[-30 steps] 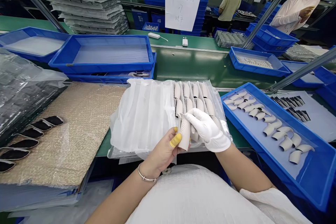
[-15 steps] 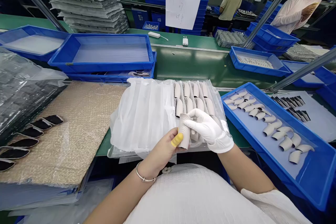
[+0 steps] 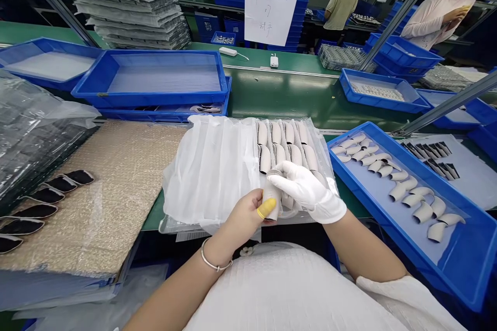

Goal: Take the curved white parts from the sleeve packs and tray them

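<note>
Left hand point(image 3: 244, 216) holds pale part point(image 3: 272, 194) low, above near edge of plastic tray point(image 3: 321, 142); right hand point(image 3: 305, 192) grips top, likely steadying it.

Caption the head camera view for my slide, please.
Left hand and white-gloved right hand hold a pale curved piece; similar pieces lie in the blue bin to the right.
</note>
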The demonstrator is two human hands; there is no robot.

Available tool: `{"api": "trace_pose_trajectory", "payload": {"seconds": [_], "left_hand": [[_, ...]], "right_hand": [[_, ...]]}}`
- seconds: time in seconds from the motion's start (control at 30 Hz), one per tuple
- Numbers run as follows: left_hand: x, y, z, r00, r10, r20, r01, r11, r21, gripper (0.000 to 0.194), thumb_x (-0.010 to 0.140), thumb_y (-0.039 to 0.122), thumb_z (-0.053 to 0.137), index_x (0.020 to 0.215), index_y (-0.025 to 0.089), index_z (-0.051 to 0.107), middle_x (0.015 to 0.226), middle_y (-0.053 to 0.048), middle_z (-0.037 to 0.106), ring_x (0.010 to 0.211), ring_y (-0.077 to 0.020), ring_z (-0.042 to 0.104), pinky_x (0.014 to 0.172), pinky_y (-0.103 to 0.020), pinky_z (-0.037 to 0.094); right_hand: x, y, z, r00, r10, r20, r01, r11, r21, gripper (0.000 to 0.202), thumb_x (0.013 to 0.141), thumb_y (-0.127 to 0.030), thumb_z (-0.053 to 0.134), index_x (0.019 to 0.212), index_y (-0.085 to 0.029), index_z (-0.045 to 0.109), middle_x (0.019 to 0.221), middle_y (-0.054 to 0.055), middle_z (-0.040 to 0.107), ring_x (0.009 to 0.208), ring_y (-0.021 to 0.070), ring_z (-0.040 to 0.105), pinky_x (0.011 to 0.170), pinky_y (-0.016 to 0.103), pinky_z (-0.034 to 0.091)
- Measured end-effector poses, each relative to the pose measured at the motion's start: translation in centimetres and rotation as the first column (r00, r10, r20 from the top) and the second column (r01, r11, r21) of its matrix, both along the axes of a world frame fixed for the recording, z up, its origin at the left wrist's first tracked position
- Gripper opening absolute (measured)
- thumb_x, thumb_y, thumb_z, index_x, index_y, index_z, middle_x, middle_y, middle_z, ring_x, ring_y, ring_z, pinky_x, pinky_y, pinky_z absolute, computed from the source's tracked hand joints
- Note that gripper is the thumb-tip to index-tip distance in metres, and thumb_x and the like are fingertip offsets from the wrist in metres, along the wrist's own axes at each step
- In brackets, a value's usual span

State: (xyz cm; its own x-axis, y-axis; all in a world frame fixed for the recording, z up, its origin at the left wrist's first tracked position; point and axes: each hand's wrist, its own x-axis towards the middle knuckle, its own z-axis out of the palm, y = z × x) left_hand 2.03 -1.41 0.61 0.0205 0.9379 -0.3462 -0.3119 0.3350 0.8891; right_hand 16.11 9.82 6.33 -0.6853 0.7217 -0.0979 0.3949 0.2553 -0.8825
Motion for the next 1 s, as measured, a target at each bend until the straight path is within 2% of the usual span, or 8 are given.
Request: {"api": "trace_pose_trajectory", "payload": {"seconds": [0.13, 0.23, 0.33, 0.47, 0.67, 0.83, 0.93, 1.0], "left_hand": [[0.2, 0.1, -0.5, 0.996, 0.046, -0.071, -0.050, 0.997, -0.051, 0.047, 0.069, 0.055, 0.084, 0.086, 0.018, 0.063, 0.079, -0.002, 0.064, 0.071, -0.0176, 0.060, 0.063, -0.029, 0.052], [0.1, 0.0, -0.2, 0.999, 0.050, -0.012, -0.050, 0.999, -0.010, 0.050, 0.070, 0.060, 0.081, 0.090, 0.017, 0.065, 0.080, -0.004, 0.067, 0.071, -0.0179, 0.061, 0.064, -0.030, 0.053], [-0.1, -0.2, 0.0, 0.970, -0.002, 0.242, -0.005, 1.000, 0.029, 0.062, 0.081, 0.072, 0.062, 0.098, 0.013, 0.070, 0.089, -0.010, 0.071, 0.077, -0.0207, 0.068, 0.074, -0.034, 0.058], [0.3, -0.5, -0.3, 0.770, -0.041, 0.636, 0.082, 0.996, -0.035, 0.058, 0.088, 0.065, 0.060, 0.106, 0.011, 0.073, 0.100, -0.012, 0.074, 0.083, -0.0181, 0.072, 0.076, -0.029, 0.060], [1.2, -0.7, -0.6, 0.588, 0.033, 0.808, 0.068, 0.994, -0.091, 0.050, 0.074, 0.055, 0.080, 0.101, 0.013, 0.075, 0.092, -0.006, 0.077, 0.077, -0.0131, 0.074, 0.069, -0.019, 0.061], [1.0, -0.4, 0.0, 0.710, 0.144, 0.689, -0.082, 0.989, -0.122, 0.053, 0.070, 0.056, 0.082, 0.096, 0.011, 0.074, 0.089, -0.007, 0.075, 0.074, -0.0136, 0.071, 0.071, -0.021, 0.061], [1.0, -0.2, 0.2, 0.787, 0.219, 0.577, -0.194, 0.975, -0.105, 0.048, 0.074, 0.055, 0.079, 0.096, 0.013, 0.073, 0.086, -0.005, 0.073, 0.076, -0.0144, 0.069, 0.073, -0.024, 0.060], [1.0, -0.2, 0.4, 0.815, 0.239, 0.528, -0.232, 0.969, -0.081, 0.044, 0.077, 0.055, 0.078, 0.092, 0.014, 0.072, 0.082, -0.004, 0.072, 0.076, -0.0142, 0.067, 0.075, -0.026, 0.059]], "right_hand": [[-0.2, 0.4, -0.5, 0.994, 0.091, 0.055, -0.100, 0.979, 0.176, 0.040, 0.099, -0.047, 0.050, 0.069, -0.021, 0.051, 0.061, -0.001, 0.049, 0.058, 0.0144, 0.048, 0.058, 0.029, 0.038], [-0.2, 0.3, -1.0, 0.997, 0.070, -0.027, -0.068, 0.993, 0.092, 0.039, 0.101, -0.048, 0.046, 0.073, -0.021, 0.053, 0.066, 0.000, 0.052, 0.063, 0.0156, 0.050, 0.062, 0.030, 0.041], [-0.3, 0.0, -1.6, 0.981, -0.061, -0.186, 0.035, 0.990, -0.138, 0.038, 0.098, -0.054, 0.050, 0.084, -0.020, 0.057, 0.071, -0.001, 0.054, 0.065, 0.0144, 0.050, 0.062, 0.029, 0.043], [-0.7, -0.5, -3.0, 0.896, -0.180, -0.405, -0.016, 0.900, -0.435, 0.042, 0.092, -0.062, 0.058, 0.086, -0.020, 0.055, 0.069, -0.003, 0.051, 0.058, 0.0108, 0.046, 0.056, 0.024, 0.041], [-1.3, -0.8, -4.8, 0.850, -0.270, -0.452, 0.009, 0.866, -0.500, 0.050, 0.082, -0.070, 0.066, 0.089, -0.022, 0.055, 0.073, -0.002, 0.053, 0.061, 0.0119, 0.048, 0.058, 0.025, 0.045], [-0.9, -0.4, -4.0, 0.876, -0.157, -0.455, 0.014, 0.953, -0.302, 0.048, 0.086, -0.062, 0.065, 0.112, -0.023, 0.058, 0.112, 0.007, 0.062, 0.098, 0.0200, 0.061, 0.089, 0.036, 0.053], [-0.3, -0.5, -2.9, 0.943, -0.053, -0.327, -0.014, 0.980, -0.197, 0.081, 0.072, -0.049, 0.083, 0.141, -0.025, 0.046, 0.133, 0.010, 0.055, 0.111, 0.0244, 0.060, 0.098, 0.042, 0.050], [-0.1, -0.7, -2.5, 0.975, -0.024, -0.223, -0.018, 0.983, -0.183, 0.087, 0.071, -0.040, 0.086, 0.146, -0.027, 0.044, 0.126, 0.008, 0.060, 0.106, 0.0240, 0.062, 0.095, 0.042, 0.051]]}}
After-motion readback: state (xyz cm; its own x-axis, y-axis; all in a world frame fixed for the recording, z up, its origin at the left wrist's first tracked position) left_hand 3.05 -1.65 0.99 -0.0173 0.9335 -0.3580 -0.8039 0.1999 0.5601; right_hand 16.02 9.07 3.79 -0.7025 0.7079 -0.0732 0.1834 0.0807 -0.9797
